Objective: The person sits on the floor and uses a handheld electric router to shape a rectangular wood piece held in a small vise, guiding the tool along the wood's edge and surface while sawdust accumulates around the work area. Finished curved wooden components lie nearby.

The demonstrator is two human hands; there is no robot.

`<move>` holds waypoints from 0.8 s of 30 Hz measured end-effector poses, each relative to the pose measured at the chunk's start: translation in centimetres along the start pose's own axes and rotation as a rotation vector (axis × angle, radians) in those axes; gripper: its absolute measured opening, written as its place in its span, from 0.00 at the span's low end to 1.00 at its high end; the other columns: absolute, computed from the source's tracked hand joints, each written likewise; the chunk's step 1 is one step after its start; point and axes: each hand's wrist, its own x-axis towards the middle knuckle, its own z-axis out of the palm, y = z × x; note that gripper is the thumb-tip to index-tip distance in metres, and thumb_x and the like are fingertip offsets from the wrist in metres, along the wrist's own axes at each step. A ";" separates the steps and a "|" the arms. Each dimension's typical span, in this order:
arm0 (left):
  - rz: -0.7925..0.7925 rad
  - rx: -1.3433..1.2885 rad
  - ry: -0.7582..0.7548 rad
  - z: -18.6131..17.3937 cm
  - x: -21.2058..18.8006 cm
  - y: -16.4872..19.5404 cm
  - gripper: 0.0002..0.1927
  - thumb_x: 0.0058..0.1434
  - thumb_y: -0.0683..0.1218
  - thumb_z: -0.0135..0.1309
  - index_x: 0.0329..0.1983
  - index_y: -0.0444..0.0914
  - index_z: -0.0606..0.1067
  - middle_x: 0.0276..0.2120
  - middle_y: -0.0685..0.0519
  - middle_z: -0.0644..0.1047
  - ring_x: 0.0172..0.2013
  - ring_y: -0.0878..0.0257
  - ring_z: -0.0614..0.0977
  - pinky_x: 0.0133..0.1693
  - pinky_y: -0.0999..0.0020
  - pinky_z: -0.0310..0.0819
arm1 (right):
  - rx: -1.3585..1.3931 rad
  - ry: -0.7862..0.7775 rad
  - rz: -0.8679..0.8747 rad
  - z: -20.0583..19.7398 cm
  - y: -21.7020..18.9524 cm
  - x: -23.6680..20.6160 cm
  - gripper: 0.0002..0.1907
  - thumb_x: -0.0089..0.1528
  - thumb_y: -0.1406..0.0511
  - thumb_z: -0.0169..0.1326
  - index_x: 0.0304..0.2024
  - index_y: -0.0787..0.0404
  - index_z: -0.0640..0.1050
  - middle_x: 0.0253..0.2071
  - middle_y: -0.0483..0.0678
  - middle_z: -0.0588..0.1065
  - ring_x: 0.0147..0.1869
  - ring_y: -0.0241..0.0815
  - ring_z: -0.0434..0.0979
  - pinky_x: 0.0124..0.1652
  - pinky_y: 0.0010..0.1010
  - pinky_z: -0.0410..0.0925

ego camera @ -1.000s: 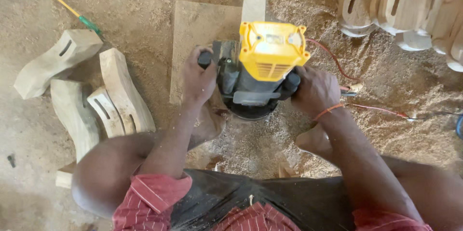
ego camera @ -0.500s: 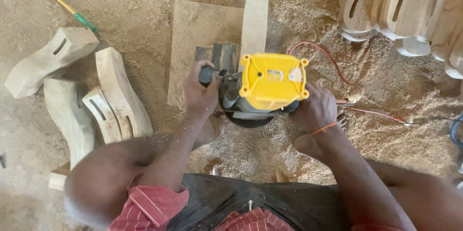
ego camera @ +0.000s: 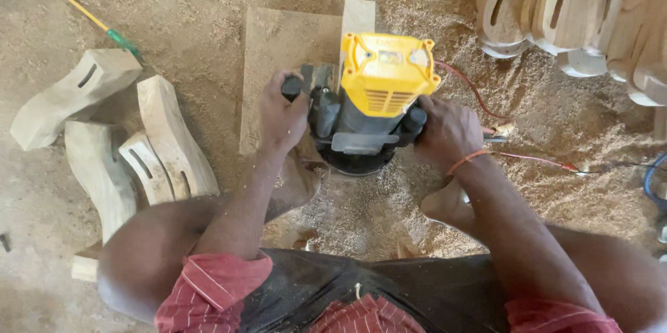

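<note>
A yellow-and-black router [ego camera: 375, 100] stands on a narrow wooden piece [ego camera: 358, 17] that lies beside a flat board [ego camera: 278, 55] on the sawdust-covered ground. My left hand [ego camera: 283, 114] is closed around the router's left black handle. My right hand [ego camera: 448, 131], with a red band on the wrist, grips the right handle. The router's base hides the wood directly beneath it. My knees and feet frame the tool from below.
Several curved, slotted wooden pieces [ego camera: 104, 138] lie at the left. More slotted pieces [ego camera: 577, 10] are stacked at the top right. A yellow-and-green screwdriver [ego camera: 94, 20] lies top left. A red cable [ego camera: 528, 159] runs right from the router. Sawdust covers the ground.
The router and both hands have shifted slightly left and back toward me along the wooden piece; both hands keep hold of the handles.
</note>
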 end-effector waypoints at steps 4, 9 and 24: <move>-0.063 -0.035 0.044 0.3 0.8 0.9 0.06 0.64 0.43 0.57 0.41 0.36 0.75 0.28 0.53 0.78 0.26 0.67 0.76 0.28 0.69 0.67 | 0.089 0.145 -0.098 -0.9 0.2 0.4 0.23 0.50 0.62 0.62 0.47 0.57 0.75 0.39 0.53 0.79 0.41 0.58 0.81 0.37 0.50 0.73; -0.017 -0.017 0.043 0.2 -0.1 0.9 0.05 0.62 0.40 0.55 0.42 0.36 0.75 0.25 0.53 0.76 0.26 0.67 0.76 0.29 0.70 0.68 | 0.092 0.161 -0.103 0.0 0.2 -0.3 0.19 0.49 0.62 0.62 0.43 0.56 0.77 0.37 0.50 0.79 0.39 0.54 0.81 0.37 0.48 0.73; 0.084 -0.017 0.078 0.4 -3.6 -0.7 0.13 0.59 0.36 0.52 0.47 0.37 0.73 0.29 0.50 0.76 0.30 0.64 0.80 0.34 0.66 0.74 | 0.021 0.202 -0.175 2.4 -0.6 -2.7 0.16 0.53 0.61 0.62 0.43 0.57 0.80 0.37 0.49 0.78 0.39 0.48 0.81 0.37 0.41 0.73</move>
